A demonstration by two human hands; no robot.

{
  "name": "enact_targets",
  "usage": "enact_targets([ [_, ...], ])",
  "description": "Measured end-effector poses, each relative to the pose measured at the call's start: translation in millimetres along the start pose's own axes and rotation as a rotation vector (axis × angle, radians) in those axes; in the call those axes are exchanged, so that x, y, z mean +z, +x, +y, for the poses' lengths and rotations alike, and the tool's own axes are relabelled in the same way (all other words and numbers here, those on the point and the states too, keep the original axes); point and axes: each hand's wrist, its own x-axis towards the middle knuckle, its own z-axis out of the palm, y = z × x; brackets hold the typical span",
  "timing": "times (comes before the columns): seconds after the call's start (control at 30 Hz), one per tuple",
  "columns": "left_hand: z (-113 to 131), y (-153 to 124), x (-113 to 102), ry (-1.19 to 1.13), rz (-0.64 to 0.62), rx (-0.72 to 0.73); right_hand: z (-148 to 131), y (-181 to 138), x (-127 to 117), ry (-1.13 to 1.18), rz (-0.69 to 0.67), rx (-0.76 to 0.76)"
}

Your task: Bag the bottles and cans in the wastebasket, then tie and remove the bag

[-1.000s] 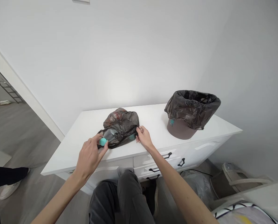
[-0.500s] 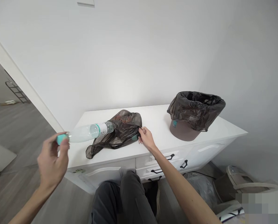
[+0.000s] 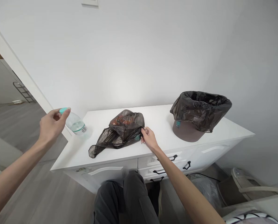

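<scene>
left hand (image 3: 50,126): my fingers pinch round teal cap (image 3: 63,110) of clear plastic bottle (image 3: 76,125), left end of white drawer cabinet (image 3: 161,126). right hand (image 3: 150,139): my fingers grasp crumpled translucent black plastic bag (image 3: 123,132), cabinet top.

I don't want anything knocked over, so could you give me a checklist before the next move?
1. Left hand holding the bottle by its cap: ok.
2. Bottle apart from the bag: ok.
3. Bottle's base resting on the cabinet: cannot tell.
4. Right hand pinching the bag: ok.
5. Bag empty: not ok, reddish contents show through.
6. Bin standing upright: ok.
</scene>
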Motion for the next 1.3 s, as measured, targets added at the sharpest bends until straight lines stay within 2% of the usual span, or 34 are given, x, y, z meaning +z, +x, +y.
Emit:
enact_targets([
  [0.1,0.4,4.4,11.1,-0.071,-0.084,-0.129,0.8,1.2,-0.2,-0.006,-0.001,-0.002],
  [0.3,-17.3,5.1,28.5,-0.07,-0.1,-0.082,-1.7,1.0,0.6,0.007,-0.014,0.016],
  [0.43,-19.8,-1.1,23.9,-0.037,-0.096,-0.091,-4.3,-0.4,0.8,0.001,-0.015,0.008],
  [0.63,-17.8,-16.4,15.9,0.017,-0.16,-0.123,-5.3,-1.7,0.6,-0.006,-0.006,0.011],
  [0.73,-13.3,-34.7,19.5,-0.104,-0.038,-0.099,-6.3,-1.7,1.0,-0.011,-0.005,0.018],
  [0.8,-5.5,-53.4,23.1,-0.212,0.085,0.002,-7.1,-1.8,1.5,-0.01,-0.01,0.023],
  [0.83,-0.3,-64.2,25.2,-0.25,0.09,0.087,-7.1,-1.8,1.8,-0.007,-0.014,0.025],
  [0.87,5.2,-75.7,27.6,-0.271,0.033,0.191,-6.9,-1.9,1.9,-0.005,-0.018,0.024],
  [0.9,10.7,-87.2,30.7,-0.278,-0.085,0.303,-6.2,-2.0,1.9,-0.003,-0.02,0.023],
  [1.0,22.9,-117.8,47.7,-0.259,-0.588,0.616,-1.8,-1.7,0.6,-0.007,-0.014,0.012],
  [1.07,25.3,-132.5,66.8,-0.22,-0.805,0.729,1.9,-1.0,-1.0,-0.014,-0.006,0.009],
  [1.13,23.8,-142.3,89.9,-0.162,-0.842,0.741,4.1,-0.2,-2.5,-0.022,0.0,0.009],
  [1.23,19.6,-150.1,124.2,-0.131,-0.76,0.668,2.6,0.1,-3.1,-0.034,-0.001,0.014],
  [1.3,17.9,-152.0,142.9,-0.184,-0.731,0.567,-0.9,-0.6,-2.3,-0.039,-0.011,0.024],
])
